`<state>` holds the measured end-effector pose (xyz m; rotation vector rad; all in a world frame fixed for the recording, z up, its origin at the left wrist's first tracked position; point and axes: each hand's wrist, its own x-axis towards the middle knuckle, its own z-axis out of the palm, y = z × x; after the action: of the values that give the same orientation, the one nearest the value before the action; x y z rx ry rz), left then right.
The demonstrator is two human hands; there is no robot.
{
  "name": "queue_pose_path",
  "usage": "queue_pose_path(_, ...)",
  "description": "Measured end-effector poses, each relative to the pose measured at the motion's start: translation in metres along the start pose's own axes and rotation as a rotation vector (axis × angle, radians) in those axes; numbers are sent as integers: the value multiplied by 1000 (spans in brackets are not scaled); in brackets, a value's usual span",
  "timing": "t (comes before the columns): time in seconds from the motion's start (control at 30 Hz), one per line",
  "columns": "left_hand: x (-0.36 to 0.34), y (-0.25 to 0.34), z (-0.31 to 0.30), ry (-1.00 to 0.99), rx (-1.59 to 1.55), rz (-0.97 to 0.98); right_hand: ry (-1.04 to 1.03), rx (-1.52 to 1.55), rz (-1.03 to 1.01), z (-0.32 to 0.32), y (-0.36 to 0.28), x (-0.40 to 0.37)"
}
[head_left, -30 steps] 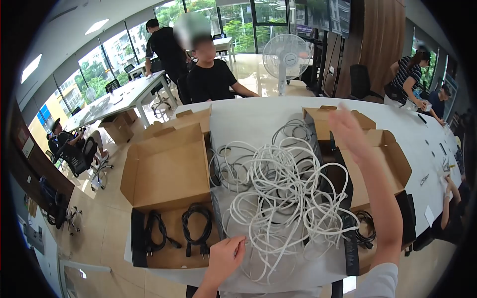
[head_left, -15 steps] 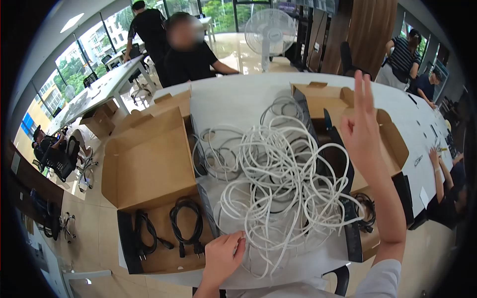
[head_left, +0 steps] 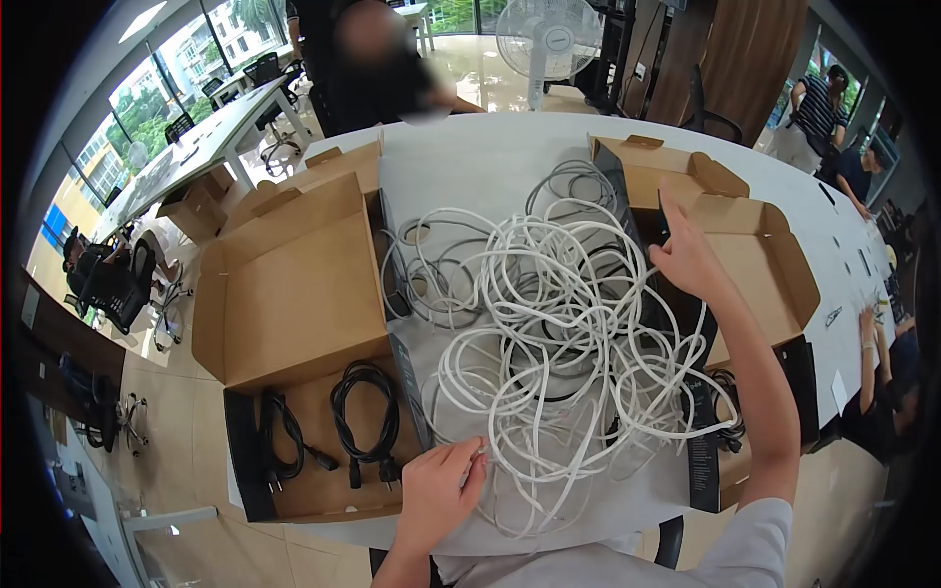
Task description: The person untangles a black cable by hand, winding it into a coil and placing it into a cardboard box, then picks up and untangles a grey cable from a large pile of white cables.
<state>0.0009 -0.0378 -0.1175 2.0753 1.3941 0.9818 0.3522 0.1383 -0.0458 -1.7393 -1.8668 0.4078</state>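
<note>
A large tangle of white cable (head_left: 578,323) lies in the middle of the white table, with thinner grey cables (head_left: 431,279) at its left and far sides. My left hand (head_left: 438,498) is closed at the near left edge of the tangle, thumb and forefinger pinched on an end of white cable. My right hand (head_left: 694,257) is raised over the inner side of the right box, its forefinger stretched out and thumb apart. Nothing shows in it; its other fingers are partly hidden.
An open cardboard box (head_left: 294,284) on the left holds two coiled black power cords (head_left: 365,421). Another open box (head_left: 760,255) stands on the right, with a dark cable coil (head_left: 727,407) in it. Across the table (head_left: 470,137) sits a person (head_left: 377,73) near a white fan (head_left: 547,39).
My right hand has come down and tilted inward toward the tangle, from two raised fingers to one stretched forefinger. My left hand keeps its pinch at the tangle's edge. The view has tilted downward.
</note>
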Motion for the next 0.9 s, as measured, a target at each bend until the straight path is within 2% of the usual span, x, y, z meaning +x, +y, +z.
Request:
queue_pose_path(0.13, 0, 3, -3, 23, -20, -15, -214, -51, 29, -12, -2, 6)
queue_pose_path(0.17, -2, 4, -4, 33, -22, -10, -98, -206, -94, -17, -3, 4)
queue_pose_path(0.23, -4, 4, -3, 54, -24, -3, 268, -278, -362, -34, -30, -4)
queue_pose_path(0.3, -7, 1, -1, 65, -19, -7, 582, -283, -418, -61, -90, -22)
queue_pose_path(0.4, -9, 4, -4, 66, 10, -8, 782, -473, -524, -77, -122, -31)
queue_pose_path(0.43, -11, 3, -4, 70, 11, -9, 765, -519, -539, -77, -120, -29)
queue_pose_path(0.53, -11, 0, -2, 90, 17, 9, 502, -433, -433, -53, -83, -10)
queue_pose_path(0.6, -12, 0, -3, 85, 19, 8, 344, -148, -316, -29, -40, 8)
queue_pose_path(0.67, -13, -1, -3, 83, 13, 18, 91, 152, -52, -20, -19, 17)
queue_pose_path(0.77, -15, 0, -3, 77, 20, 25, 22, 739, 203, -11, -1, 16)
queue_pose_path(0.87, -8, -2, -4, 71, 26, 27, 5, 1232, 306, -22, 7, 13)
queue_pose_path(0.9, -11, -1, -4, 59, 23, 16, 7, 1259, 293, -27, 4, 9)
